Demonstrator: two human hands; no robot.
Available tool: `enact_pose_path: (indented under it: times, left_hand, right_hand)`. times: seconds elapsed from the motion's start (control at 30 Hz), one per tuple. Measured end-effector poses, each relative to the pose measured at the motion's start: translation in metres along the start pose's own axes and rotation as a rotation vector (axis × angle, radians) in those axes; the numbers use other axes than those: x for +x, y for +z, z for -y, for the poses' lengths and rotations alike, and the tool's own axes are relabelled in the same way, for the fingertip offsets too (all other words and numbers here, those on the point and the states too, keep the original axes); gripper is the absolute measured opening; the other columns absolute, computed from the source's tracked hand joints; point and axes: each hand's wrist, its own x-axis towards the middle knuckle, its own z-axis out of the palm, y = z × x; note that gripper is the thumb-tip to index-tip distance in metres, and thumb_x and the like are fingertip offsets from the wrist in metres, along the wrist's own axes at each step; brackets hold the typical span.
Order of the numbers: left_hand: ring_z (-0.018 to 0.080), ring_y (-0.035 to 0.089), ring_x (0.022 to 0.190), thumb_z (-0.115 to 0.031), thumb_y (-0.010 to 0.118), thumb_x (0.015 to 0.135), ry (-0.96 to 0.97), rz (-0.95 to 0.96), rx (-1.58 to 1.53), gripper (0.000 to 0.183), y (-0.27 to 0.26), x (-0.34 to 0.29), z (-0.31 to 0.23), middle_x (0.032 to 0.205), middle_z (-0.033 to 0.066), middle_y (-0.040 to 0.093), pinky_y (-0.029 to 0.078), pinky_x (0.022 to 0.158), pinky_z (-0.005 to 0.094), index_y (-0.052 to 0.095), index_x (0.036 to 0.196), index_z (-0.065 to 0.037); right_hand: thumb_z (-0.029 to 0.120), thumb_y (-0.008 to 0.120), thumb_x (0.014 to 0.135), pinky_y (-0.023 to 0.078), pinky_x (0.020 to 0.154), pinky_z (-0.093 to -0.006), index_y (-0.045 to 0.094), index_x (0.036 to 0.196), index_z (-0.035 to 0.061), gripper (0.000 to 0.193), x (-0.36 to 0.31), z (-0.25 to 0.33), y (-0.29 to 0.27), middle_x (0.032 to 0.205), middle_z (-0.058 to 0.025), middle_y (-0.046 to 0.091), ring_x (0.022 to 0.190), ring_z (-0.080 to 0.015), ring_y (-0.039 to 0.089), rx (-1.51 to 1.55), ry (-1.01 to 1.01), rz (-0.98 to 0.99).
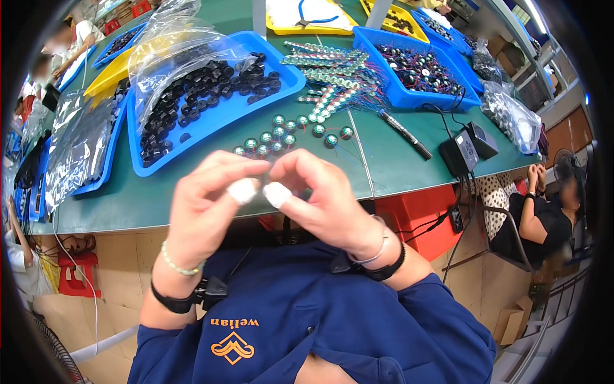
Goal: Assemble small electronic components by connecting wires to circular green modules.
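Note:
My left hand (pixel 214 198) and my right hand (pixel 320 198) meet at the front edge of the green table (pixel 339 168), fingertips curled together. White covers sit on both thumb tips. Each hand is closed in a pinch; a small dark bit shows between them, too blurred and covered to name. Just beyond my fingers lie several small round parts (pixel 279 132) with shiny greenish faces, black sides and thin wires. To the left, a blue tray (pixel 291 73) holds many black ring-shaped plastic pieces (pixel 211 89), partly under a clear plastic bag (pixel 167 54).
Strips of joined round parts (pixel 332 64) with wires lie beyond, beside a blue bin (pixel 409 99) of wired parts. A black marker (pixel 406 136) and black power adapters (pixel 459 153) sit to the right. A red stool (pixel 416 221) stands below the table; a seated person (pixel 543 217) is at far right.

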Motion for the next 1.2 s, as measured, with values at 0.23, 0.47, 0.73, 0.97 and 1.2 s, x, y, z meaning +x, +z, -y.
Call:
enact_pose_path:
  times: [0.23,0.47,0.73,0.97,1.2]
  left_hand:
    - [0.0096,0.060,0.090,-0.001,0.058,0.088,-0.372,-0.097,0.050,0.022,-0.072,-0.026,0.012,0.096,0.0024,0.064,0.047,0.083,0.0237,0.064,0.108,0.004]
    - [0.0086,0.055,0.084,0.000,0.058,0.087,-0.403,0.053,0.358,0.020,-0.068,-0.006,0.013,0.094,0.0024,0.061,0.045,0.076,0.0229,0.066,0.104,0.004]
    - [0.0058,0.051,0.078,0.001,0.060,0.084,-0.351,-0.084,0.363,0.019,-0.056,-0.002,0.025,0.094,0.0019,0.059,0.041,0.069,0.0195,0.067,0.102,0.004]
    - [0.0026,0.047,0.073,0.001,0.062,0.083,-0.341,-0.144,0.282,0.014,-0.054,-0.003,0.043,0.096,0.0000,0.061,0.035,0.063,0.0175,0.068,0.095,0.001]
    - [0.0035,0.045,0.071,0.001,0.062,0.080,-0.303,-0.196,0.310,0.014,-0.051,-0.005,0.045,0.095,0.0016,0.062,0.036,0.062,0.0179,0.069,0.092,0.000]
  right_hand:
    - [0.001,0.063,0.082,0.051,0.077,-0.0325,0.061,0.102,-0.0002,0.020,0.004,-0.034,-0.157,0.095,-0.0129,0.065,0.085,-0.0241,0.064,-0.961,-0.028,-0.377]
    - [0.002,0.059,0.082,0.050,0.074,-0.0340,0.059,0.109,0.0001,0.027,-0.002,-0.054,-0.192,0.091,-0.0144,0.062,0.082,-0.0256,0.062,-0.996,0.130,-0.128]
    - [0.026,0.056,0.093,0.029,0.050,-0.0232,0.043,0.073,0.0113,0.028,0.039,-0.020,-0.160,0.066,0.0028,0.037,0.054,-0.0071,0.034,0.356,0.119,-0.260]
    - [0.032,0.045,0.099,0.022,0.044,-0.0243,0.031,0.061,0.0149,0.044,0.086,-0.039,-0.103,0.056,0.0036,0.030,0.046,-0.0069,0.027,0.355,0.064,-0.061]
    - [0.028,0.041,0.099,0.022,0.044,-0.0244,0.032,0.062,0.0130,0.041,0.081,-0.047,-0.094,0.056,0.0030,0.031,0.046,-0.0064,0.026,0.385,0.090,0.002]
